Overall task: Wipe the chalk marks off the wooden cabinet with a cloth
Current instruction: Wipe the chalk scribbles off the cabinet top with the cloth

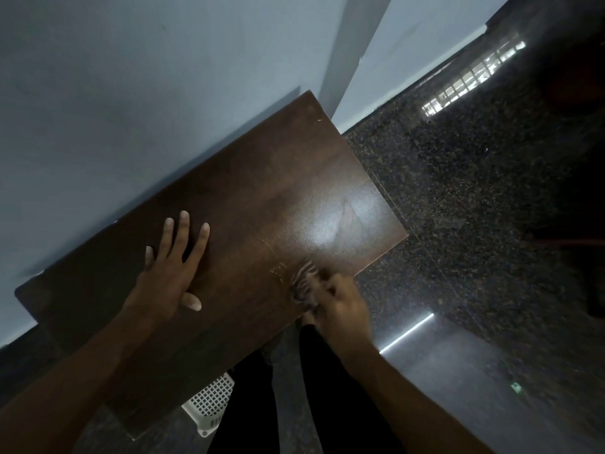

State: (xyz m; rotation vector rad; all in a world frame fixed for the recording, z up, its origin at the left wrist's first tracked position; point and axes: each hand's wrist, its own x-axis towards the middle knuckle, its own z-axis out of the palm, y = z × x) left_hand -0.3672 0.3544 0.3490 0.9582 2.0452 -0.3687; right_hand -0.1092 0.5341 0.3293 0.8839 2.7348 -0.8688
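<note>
While the cloth [302,286] is bunching under the right hand [340,309], it is reading as light, limp and soft. It may be striped, though blur is smearing it. It is best taken as a wad, with the fingers curled round it so that a thick pad is meeting the wood. The right hand is gripping it that way at the near edge of the cabinet [262,178] top, just beside the faint chalk marks [277,269], which are showing as pale flecks and a thin line. The cabinet is looking stiff, heavy and smooth, with glare lying across its dark top, so the cloth is likely sliding easily. The left hand [170,273] is resting flat on the top, fingers straight and spread, well apart from the cloth, probably bracing. A white basket [209,407] is standing below on the dark speckled floor [458,224].
</note>
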